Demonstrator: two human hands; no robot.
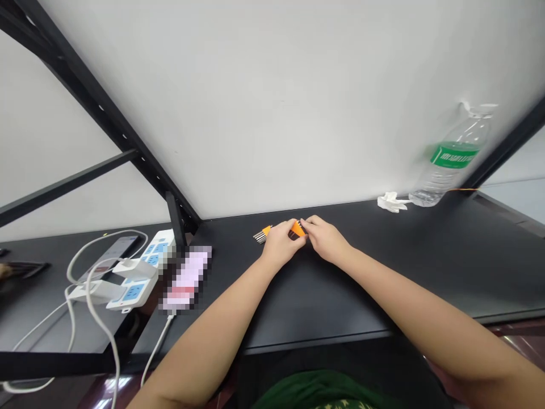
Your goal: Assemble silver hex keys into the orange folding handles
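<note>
Close together over the black desk (323, 301), my two hands meet around a small orange holder (299, 229) with short metal tips along its upper edge. My left hand (279, 243) is closed on this orange holder, thumb toward the right. The fingers of my right hand (323, 236) are bent and pressed at its right end and tips. Just left of my left hand, several thin metal rods (259, 236) fan out from an orange piece (267, 230). My left hand hides whether the two orange parts are joined.
A phone (187, 278) with a charging cable lies to the left. Beyond the black metal frame (123, 136) are a white power strip (142, 272), loose cables and another phone (114, 255). At back right stand a clear bottle (451, 156) and a crumpled tissue (392, 202).
</note>
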